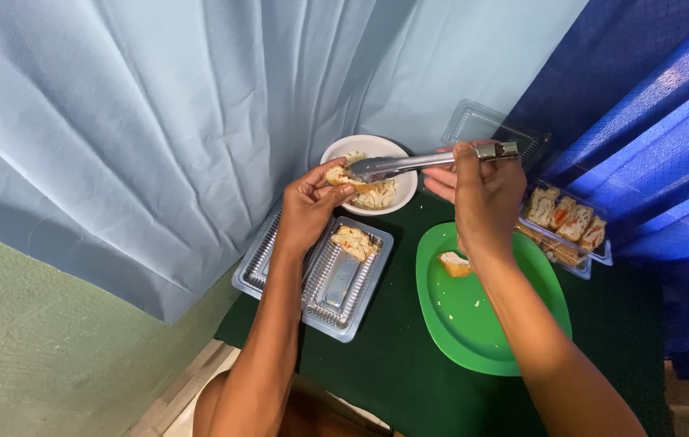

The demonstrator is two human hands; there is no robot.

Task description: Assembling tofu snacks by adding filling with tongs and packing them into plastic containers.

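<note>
My left hand [309, 206] holds a piece of bread [339, 176] at the rim of a white bowl [402, 190] that has a pale chopped filling [378, 195] in it. My right hand [480, 193] grips metal tongs [409, 163] by their rear end. The tongs' tips rest on the bread over the bowl. Below my left hand lies a clear plastic tray [356, 303] with one filled sandwich piece [355, 241] in it.
A green oval plate [474, 324] with a bread piece [455, 264] lies on the dark green table. A clear tray of sandwich pieces [568, 218] stands at the right, an empty clear lid [486, 125] behind it. Light blue and dark blue curtains hang close around.
</note>
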